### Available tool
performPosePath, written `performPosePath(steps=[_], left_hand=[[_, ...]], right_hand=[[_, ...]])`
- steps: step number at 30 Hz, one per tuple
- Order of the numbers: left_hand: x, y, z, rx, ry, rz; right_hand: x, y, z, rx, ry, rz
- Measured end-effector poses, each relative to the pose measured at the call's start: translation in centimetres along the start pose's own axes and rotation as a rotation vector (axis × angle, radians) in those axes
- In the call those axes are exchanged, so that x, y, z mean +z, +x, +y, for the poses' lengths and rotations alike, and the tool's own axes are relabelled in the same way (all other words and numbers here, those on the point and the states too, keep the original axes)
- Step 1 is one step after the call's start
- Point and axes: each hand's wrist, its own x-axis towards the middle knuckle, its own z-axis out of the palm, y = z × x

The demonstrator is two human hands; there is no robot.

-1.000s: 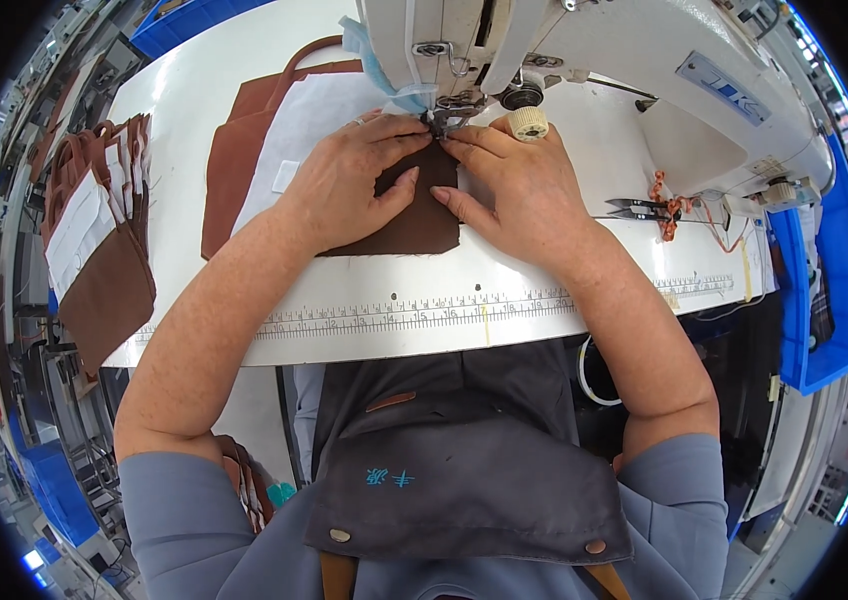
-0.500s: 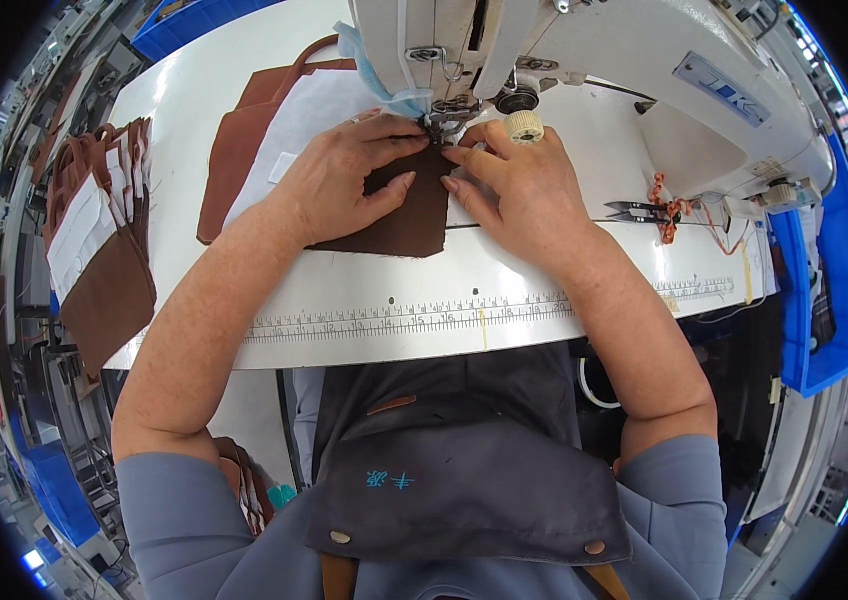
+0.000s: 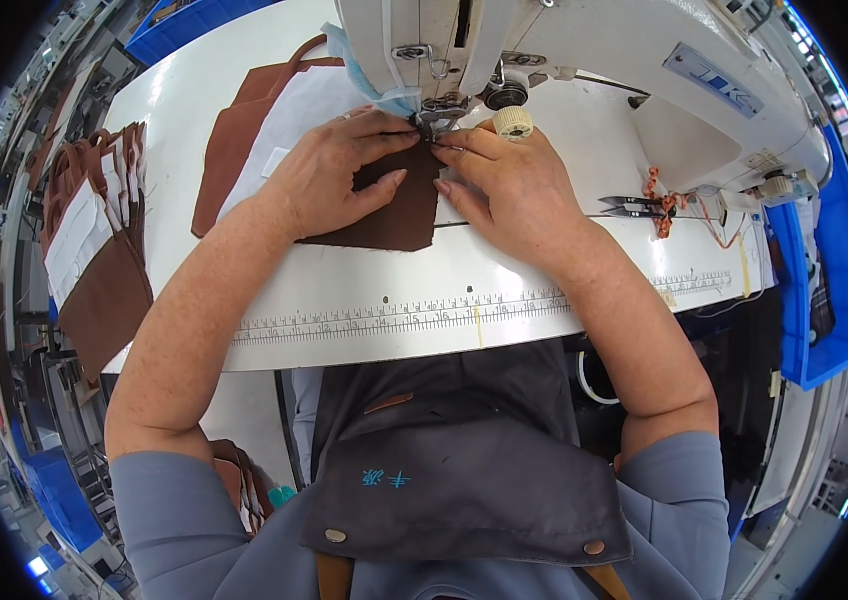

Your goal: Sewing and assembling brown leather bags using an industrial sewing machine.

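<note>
Versus a second ago: dark brown cloth (image 3: 404, 215) has shifted slightly left and away from the person; right thumb, then over the cloth, now sits at its right edge. Cloth lies on the white table (image 3: 334, 280), under the left hand (image 3: 339, 170) and just left of the right hand (image 3: 519, 185), top end at the sewing machine (image 3: 634, 45) needle. Left hand open, palm down, fingers pressing cloth. Right hand open, thumb and index apart, fingertips touching cloth edge.
</note>
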Motion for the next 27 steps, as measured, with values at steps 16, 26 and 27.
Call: performPosePath(steps=[16,26,27], left_hand=[[-0.6,1.1,-0.7,-0.247,0.284,-0.198],[0.2,1.5,-1.3,-0.337,0.403,-0.249],[0.3,1.7,-1.6,-0.366,0.431,-0.247]], right_hand=[[-0.3,0.2,-0.8,-0.057,0.018,-0.001],[-0.3,-0.1,-0.8,-0.021,-0.03,0.001],[-0.4,-0.1,-0.8,-0.015,-0.031,-0.002]])
